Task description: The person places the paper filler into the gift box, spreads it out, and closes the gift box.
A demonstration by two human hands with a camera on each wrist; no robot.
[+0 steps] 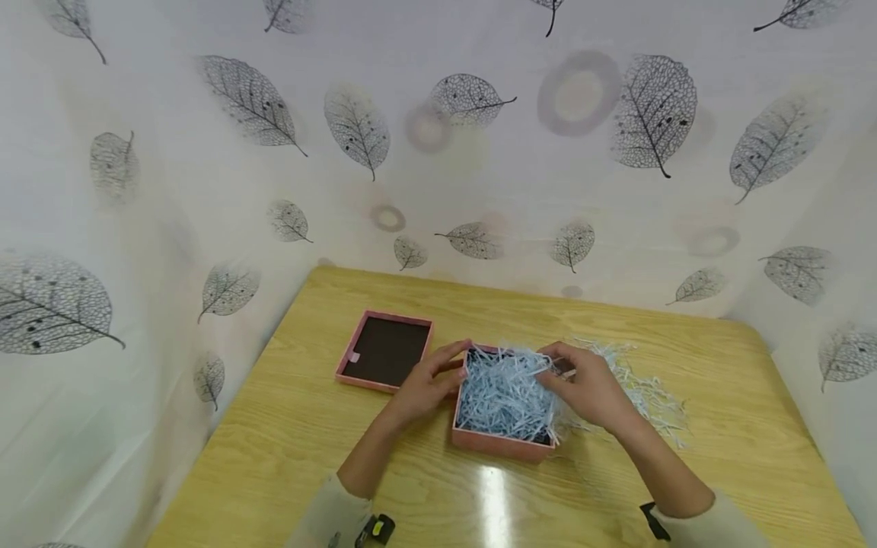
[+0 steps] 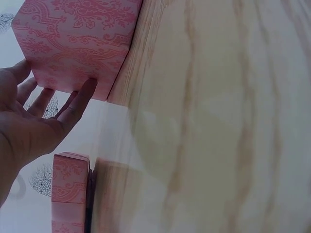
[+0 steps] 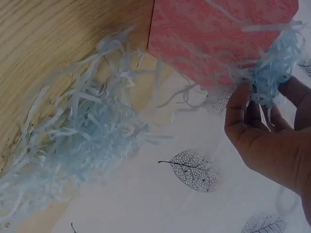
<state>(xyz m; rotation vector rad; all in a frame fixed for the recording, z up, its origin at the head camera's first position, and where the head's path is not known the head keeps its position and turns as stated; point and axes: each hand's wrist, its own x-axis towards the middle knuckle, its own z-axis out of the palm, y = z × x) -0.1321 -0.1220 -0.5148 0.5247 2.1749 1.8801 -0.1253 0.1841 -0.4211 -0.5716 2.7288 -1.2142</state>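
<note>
Lid, square and pink-rimmed (image 1: 390, 352), lies beside left hand (image 1: 419, 393), whose spread fingers touch the square pink patterned box (image 1: 502, 444). In it is light-blue shredded paper (image 1: 505, 392); right hand (image 1: 591, 387) pinches strands (image 3: 268, 77) at its right side, which could spill if dragged outward. Loose blue shreds (image 1: 651, 399) narrow room rightward; before the box, wooden table (image 1: 274, 426) gives more, its far edge well apart.

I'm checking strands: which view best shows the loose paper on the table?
The right wrist view: the loose paper lies close, strands distinct, though cropped at the left edge. The head view shows it smaller, partly hidden by the right hand; the left wrist view shows none.
</note>
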